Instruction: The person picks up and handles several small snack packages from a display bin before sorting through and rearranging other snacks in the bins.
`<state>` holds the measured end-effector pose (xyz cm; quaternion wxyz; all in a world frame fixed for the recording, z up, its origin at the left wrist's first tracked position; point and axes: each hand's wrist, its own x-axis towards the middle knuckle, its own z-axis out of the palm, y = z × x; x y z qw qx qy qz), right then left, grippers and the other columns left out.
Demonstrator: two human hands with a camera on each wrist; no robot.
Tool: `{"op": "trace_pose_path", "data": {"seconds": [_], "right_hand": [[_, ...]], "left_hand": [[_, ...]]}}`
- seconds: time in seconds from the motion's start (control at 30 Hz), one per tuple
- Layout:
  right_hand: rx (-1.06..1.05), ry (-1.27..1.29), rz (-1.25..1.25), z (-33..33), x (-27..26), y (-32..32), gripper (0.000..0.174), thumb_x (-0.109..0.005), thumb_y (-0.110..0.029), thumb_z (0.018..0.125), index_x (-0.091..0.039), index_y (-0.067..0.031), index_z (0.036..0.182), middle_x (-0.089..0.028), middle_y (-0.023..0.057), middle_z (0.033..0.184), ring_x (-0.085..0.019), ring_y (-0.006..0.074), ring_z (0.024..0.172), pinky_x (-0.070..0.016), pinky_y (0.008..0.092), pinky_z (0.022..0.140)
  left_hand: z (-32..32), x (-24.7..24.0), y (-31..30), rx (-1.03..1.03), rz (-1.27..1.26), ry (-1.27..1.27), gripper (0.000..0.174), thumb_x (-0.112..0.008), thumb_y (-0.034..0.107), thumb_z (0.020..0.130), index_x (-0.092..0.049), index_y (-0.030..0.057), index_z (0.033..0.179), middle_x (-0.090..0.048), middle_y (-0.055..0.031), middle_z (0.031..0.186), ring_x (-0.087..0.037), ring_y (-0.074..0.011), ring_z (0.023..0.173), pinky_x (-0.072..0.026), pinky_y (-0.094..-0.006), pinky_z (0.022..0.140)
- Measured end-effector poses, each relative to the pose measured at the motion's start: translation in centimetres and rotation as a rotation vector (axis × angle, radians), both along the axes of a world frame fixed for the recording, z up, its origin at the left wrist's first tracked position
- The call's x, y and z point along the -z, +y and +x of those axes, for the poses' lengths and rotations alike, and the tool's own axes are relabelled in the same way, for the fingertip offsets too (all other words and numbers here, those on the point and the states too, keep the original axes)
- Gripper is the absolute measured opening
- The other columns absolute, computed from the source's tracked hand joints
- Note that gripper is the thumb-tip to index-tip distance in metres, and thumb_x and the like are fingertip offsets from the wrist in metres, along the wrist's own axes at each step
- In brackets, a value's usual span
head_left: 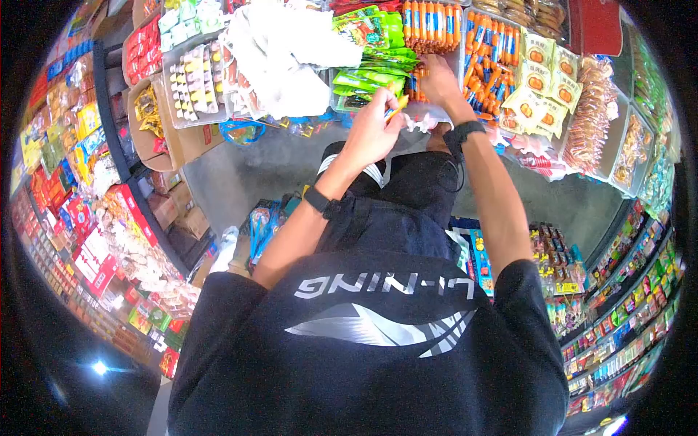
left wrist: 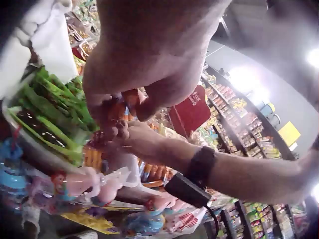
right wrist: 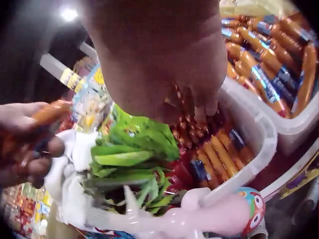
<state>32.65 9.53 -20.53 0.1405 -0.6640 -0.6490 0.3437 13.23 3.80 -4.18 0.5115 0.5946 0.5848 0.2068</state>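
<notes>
Left hand (head_left: pixel 373 129) grips slim, glossy orange stick (right wrist: pixel 52 111).

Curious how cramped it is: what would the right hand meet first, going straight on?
Probably the orange sausages, just ahead of the right hand; depth and any contact are hard to judge.

Head view: I get bright upper half, white cloth (head_left: pixel 291 54) washed out, black corners, fisheye bending shelves (head_left: pixel 640 312). Light spot (head_left: pixel 99 368) flares lower left. Left wrist view: I see haze, soft focus; lights (left wrist: pixel 249 83) blow out at right. Right wrist view: right hand (right wrist: pixel 164 59) shadowed at top, left hand (right wrist: pixel 30 164) dim and blurred at edge, glare on sausages (right wrist: pixel 263 79).
</notes>
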Motion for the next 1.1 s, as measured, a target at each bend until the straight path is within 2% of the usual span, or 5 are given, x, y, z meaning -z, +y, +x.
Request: {"op": "trace_pose_path", "data": {"seconds": [0.17, 0.43, 0.63, 0.8, 1.1], "right_hand": [[0.341, 0.341, 0.168, 2.7, -8.0, -6.3, 0.020, -0.058, -0.003, 0.088, -0.067, -0.0005, 0.106, -0.071, 0.0182, 0.091, -0.071, 0.0336, 0.088, -0.0550, 0.0385, 0.079], [0.738, 0.228, -0.083, 7.9, -14.2, -18.2, 0.014, -0.060, -0.005, 0.094, -0.067, 0.0007, 0.105, -0.071, 0.0099, 0.093, -0.067, 0.0139, 0.085, -0.0531, 0.0295, 0.079], [0.807, 0.287, -0.123, 9.7, -13.6, -21.7, 0.014, -0.061, -0.007, 0.096, -0.066, 0.0030, 0.103, -0.071, 0.0093, 0.091, -0.066, 0.0138, 0.086, -0.0528, 0.0290, 0.081], [0.760, 0.322, -0.121, 9.0, -13.2, -21.0, 0.016, -0.061, -0.009, 0.096, -0.066, 0.0029, 0.104, -0.072, 0.0122, 0.091, -0.068, 0.0164, 0.087, -0.0537, 0.0306, 0.081], [0.602, 0.259, -0.155, 7.2, -13.5, -20.2, 0.015, -0.060, -0.009, 0.094, -0.067, 0.0019, 0.102, -0.072, 0.0177, 0.092, -0.072, 0.0258, 0.087, -0.0550, 0.0348, 0.082]], "left_hand": [[5.1, 1.6, 3.2, 0.027, -0.228, -0.117, 0.020, -0.066, 0.011, 0.089, -0.049, 0.0051, 0.097, -0.061, -0.0153, 0.085, -0.065, -0.0268, 0.080, -0.0504, -0.0391, 0.071], [12.0, 12.2, 5.7, 0.066, -0.219, 0.342, 0.038, -0.055, 0.023, 0.093, -0.041, -0.0028, 0.118, -0.067, -0.0321, 0.094, -0.067, -0.0492, 0.087, -0.0514, -0.0587, 0.079], [13.1, 14.1, 5.6, 0.216, -0.290, 0.518, 0.057, -0.054, 0.026, 0.092, -0.036, -0.0056, 0.135, -0.065, -0.0340, 0.109, -0.067, -0.0450, 0.102, -0.0537, -0.0521, 0.088], [12.1, 14.7, 5.7, 0.284, -0.258, 0.573, 0.039, -0.061, 0.027, 0.085, -0.068, 0.0009, 0.114, -0.069, -0.0231, 0.116, -0.067, -0.0384, 0.109, -0.0535, -0.0474, 0.092], [12.5, 15.5, 6.6, 0.368, -0.291, 0.679, 0.030, -0.063, 0.020, 0.083, -0.075, 0.0082, 0.108, -0.071, -0.0189, 0.113, -0.068, -0.0344, 0.109, -0.0546, -0.0464, 0.091]]}}
